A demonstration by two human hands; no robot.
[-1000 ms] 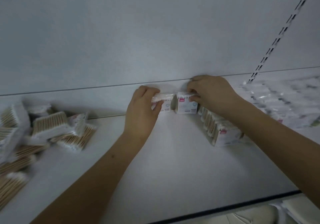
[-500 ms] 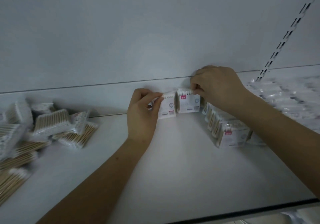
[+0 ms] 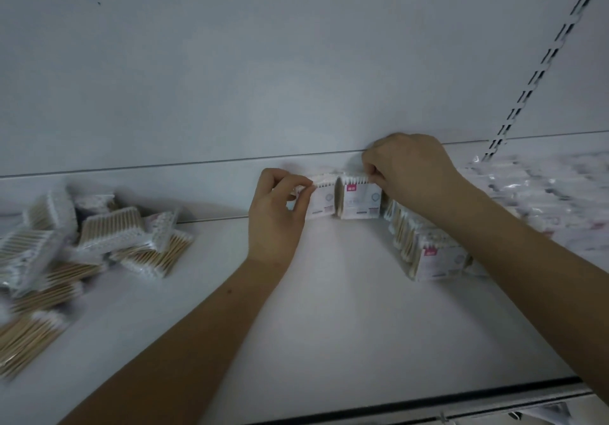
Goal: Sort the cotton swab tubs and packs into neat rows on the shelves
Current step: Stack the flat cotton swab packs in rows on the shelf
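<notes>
From the head view, the left hand (image 3: 275, 217) pinches the top edge of 1 upright cotton swab pack (image 3: 321, 200) at the back of the white shelf (image 3: 329, 309), while the right hand (image 3: 408, 169) pinches the top of a second upright pack (image 3: 359, 200) touching its right side. A row of standing packs (image 3: 425, 253) runs forward from under the right wrist, and a loose pile of swab packs (image 3: 99, 243) lies well apart on the shelf's left.

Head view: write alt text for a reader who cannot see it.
Left hand and right hand each pinch an upright swab pack at the back of a white shelf. Loose packs lie piled left; a standing row sits right.
</notes>
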